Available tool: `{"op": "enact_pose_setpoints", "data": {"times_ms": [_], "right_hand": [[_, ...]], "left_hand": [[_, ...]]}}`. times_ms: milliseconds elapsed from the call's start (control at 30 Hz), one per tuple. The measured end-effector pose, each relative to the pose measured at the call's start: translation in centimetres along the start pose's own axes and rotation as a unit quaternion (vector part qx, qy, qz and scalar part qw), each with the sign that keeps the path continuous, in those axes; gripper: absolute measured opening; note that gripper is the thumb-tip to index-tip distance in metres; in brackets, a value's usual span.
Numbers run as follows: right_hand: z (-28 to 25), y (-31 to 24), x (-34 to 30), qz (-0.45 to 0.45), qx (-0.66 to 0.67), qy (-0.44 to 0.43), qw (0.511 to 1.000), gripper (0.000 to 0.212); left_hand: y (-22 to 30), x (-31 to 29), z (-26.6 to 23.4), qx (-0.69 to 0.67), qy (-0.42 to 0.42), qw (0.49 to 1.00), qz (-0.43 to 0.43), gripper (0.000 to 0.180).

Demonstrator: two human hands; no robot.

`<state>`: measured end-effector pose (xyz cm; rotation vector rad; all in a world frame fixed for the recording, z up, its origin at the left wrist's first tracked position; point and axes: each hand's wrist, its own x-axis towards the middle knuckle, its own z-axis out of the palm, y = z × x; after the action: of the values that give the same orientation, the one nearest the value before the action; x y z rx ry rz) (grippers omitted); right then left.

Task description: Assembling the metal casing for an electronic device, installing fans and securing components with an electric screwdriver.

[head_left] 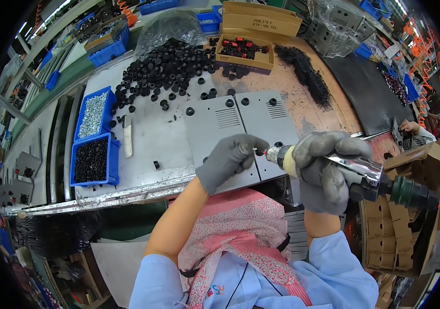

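Over the two ribbed grey metal panels (240,131) on your bench, your gloved right hand (323,170) is wrapped tight round a shiny pneumatic screwdriver (364,172); left hand (230,157) pinches a small screw (259,152) at its tip w/ knit-glove fingers; round black rubber feet (168,67) heaped behind

Two grey metal panels (240,136) lie side by side on the surface (153,139). Two blue bins stand at left: one of silver screws (92,114), one of black screws (91,160). One open cardboard box (244,51) sits far. One air screwdriver (364,175). Black caps (163,67): too many to count.
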<state>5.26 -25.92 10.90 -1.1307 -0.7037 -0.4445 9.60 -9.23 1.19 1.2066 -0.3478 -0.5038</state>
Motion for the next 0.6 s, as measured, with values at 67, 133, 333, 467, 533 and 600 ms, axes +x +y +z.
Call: {"op": "enact_pose_setpoints", "data": {"times_ms": [67,133,333,467,533,600], "right_hand": [[-0.2,0.1,0.3,-0.012,0.001,0.029,1.0,0.04],[-1.0,0.3,0.6,-0.023,0.008,0.057,0.998,0.038],[-0.8,2.5,1.6,-0.005,-0.037,0.066,0.997,0.034],[-2.0,5.6,3.3,0.002,-0.032,0.054,0.998,0.032],[-1.9,7.1,4.6,0.009,-0.053,0.091,0.994,0.03],[-2.6,10.0,6.5,0.003,-0.073,0.088,0.993,0.018]], "left_hand": [[-0.3,1.7,-2.1,0.073,0.071,0.995,0.006,0.058],[-1.6,4.3,-4.9,0.143,0.137,0.98,0.014,0.057],[-1.9,9.7,-6.8,0.54,0.271,0.797,0.017,0.043],[-1.7,11.1,-7.0,0.585,0.237,0.775,-0.026,0.034],[-2.3,11.6,-8.1,0.478,0.284,0.831,0.037,0.028],[-2.8,11.6,-8.7,0.475,0.287,0.83,0.051,0.027]]}}
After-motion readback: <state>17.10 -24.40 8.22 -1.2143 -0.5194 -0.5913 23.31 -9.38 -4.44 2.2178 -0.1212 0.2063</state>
